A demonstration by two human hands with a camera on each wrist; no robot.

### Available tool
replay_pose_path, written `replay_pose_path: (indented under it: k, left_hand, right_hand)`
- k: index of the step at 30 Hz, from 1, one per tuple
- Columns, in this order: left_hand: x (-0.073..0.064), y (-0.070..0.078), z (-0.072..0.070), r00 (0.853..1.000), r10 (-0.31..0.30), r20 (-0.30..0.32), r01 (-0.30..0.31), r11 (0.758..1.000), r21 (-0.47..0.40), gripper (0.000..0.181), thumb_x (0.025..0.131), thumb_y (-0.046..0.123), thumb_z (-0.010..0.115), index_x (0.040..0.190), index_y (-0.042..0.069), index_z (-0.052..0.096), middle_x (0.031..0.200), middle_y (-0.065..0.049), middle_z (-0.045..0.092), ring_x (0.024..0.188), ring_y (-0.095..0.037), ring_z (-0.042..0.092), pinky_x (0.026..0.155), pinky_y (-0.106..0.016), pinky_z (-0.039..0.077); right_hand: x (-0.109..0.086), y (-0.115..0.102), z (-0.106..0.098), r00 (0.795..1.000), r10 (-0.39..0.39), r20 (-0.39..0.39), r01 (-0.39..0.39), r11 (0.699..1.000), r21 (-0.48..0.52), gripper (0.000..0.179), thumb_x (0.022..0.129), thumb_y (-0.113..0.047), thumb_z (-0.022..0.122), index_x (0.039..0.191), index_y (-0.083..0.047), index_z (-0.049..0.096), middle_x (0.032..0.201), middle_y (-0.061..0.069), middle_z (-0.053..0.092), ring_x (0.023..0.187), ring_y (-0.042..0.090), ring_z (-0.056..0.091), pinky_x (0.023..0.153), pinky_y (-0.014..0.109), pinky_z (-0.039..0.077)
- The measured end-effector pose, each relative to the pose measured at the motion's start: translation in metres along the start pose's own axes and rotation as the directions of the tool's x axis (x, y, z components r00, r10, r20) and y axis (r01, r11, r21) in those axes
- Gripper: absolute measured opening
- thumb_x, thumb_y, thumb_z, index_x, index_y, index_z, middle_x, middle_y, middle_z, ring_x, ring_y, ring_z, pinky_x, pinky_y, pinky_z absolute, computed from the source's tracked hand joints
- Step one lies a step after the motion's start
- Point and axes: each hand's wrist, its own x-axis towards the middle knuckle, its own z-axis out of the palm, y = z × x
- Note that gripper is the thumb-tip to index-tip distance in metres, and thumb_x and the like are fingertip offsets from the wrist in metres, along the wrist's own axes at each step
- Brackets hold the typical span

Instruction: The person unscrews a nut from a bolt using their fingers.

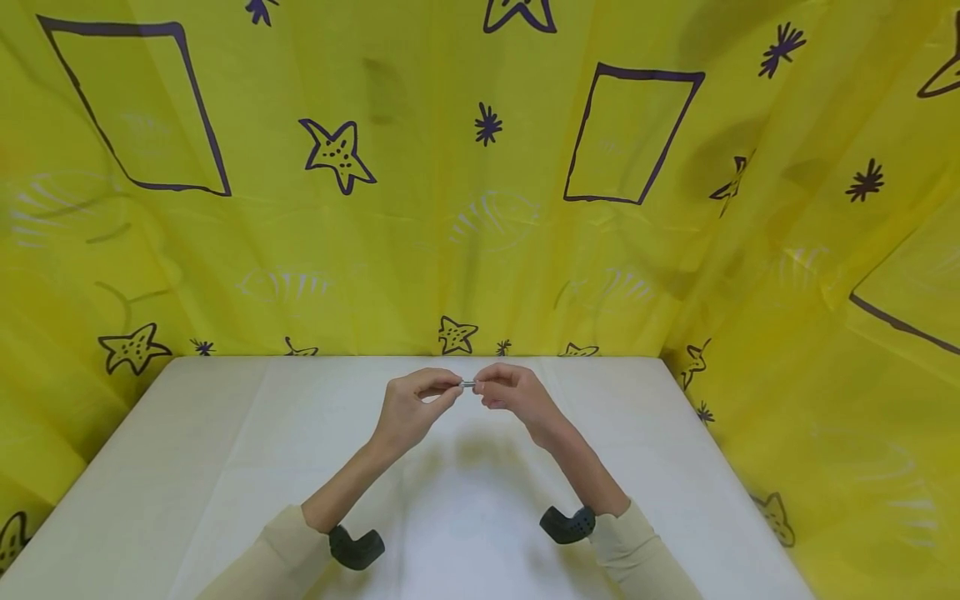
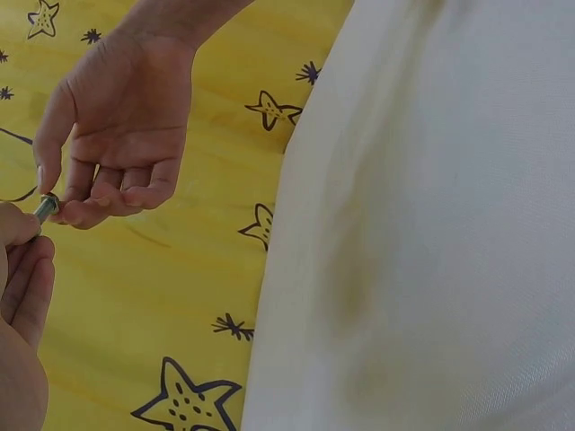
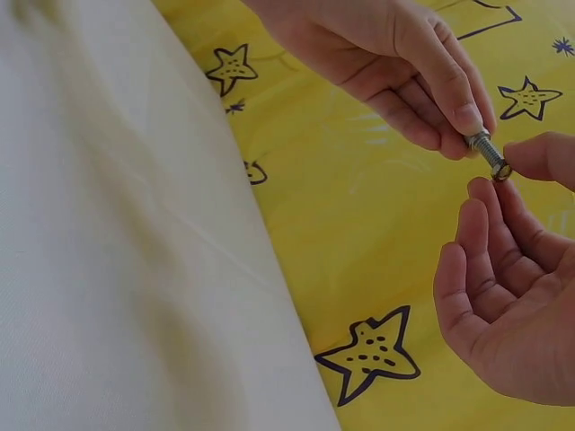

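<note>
Above the table, a small silver metal bolt [image 1: 468,384] spans the short gap between the two hands. My left hand [image 1: 407,410] pinches one end of it between thumb and fingertips. At the other end, my right hand [image 1: 527,402] has thumb and forefinger on the wider end piece, its remaining fingers loosely curled. The right wrist view shows the threaded shank of the bolt [image 3: 488,153] and a hex-shaped end by the right thumb; whether that is a nut or the head I cannot tell. The left fingertips partly cover the opposite end.
A white-covered table [image 1: 300,467] lies beneath both hands. Yellow curtain [image 1: 420,250] with starfish drawings hangs behind and along the sides. Dark curved wrist pieces [image 1: 357,547] sit at both sleeve cuffs.
</note>
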Motion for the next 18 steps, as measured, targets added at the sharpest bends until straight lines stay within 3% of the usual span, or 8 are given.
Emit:
replay_pose_path:
  k: [11,18]
  left_hand:
    - [-0.0006,-0.0001,0.0007,1.0,-0.014,0.0,0.014,1.0,-0.006,0.014,0.083,-0.015,0.072,0.096,-0.012,0.071,0.091,-0.02,0.073,0.082,-0.034,0.072,0.079,-0.042,0.06]
    - [-0.0005,-0.0023,0.0015,1.0,0.003,-0.004,-0.003,1.0,-0.007,0.014,0.082,-0.015,0.072,0.096,-0.012,0.071,0.091,-0.02,0.072,0.081,-0.034,0.072,0.078,-0.042,0.06]
  right_hand:
    - [-0.001,0.001,-0.0009,0.999,-0.038,0.033,0.038,0.999,0.016,0.023,0.095,-0.008,0.064,0.113,0.006,0.061,0.095,0.004,0.067,0.092,0.035,0.06,0.086,0.034,0.055]
    - [0.0001,0.0006,-0.0015,1.0,0.009,0.015,-0.009,1.0,-0.002,0.03,0.099,-0.022,0.061,0.111,0.005,0.065,0.096,0.007,0.069,0.084,0.023,0.061,0.084,0.032,0.055]
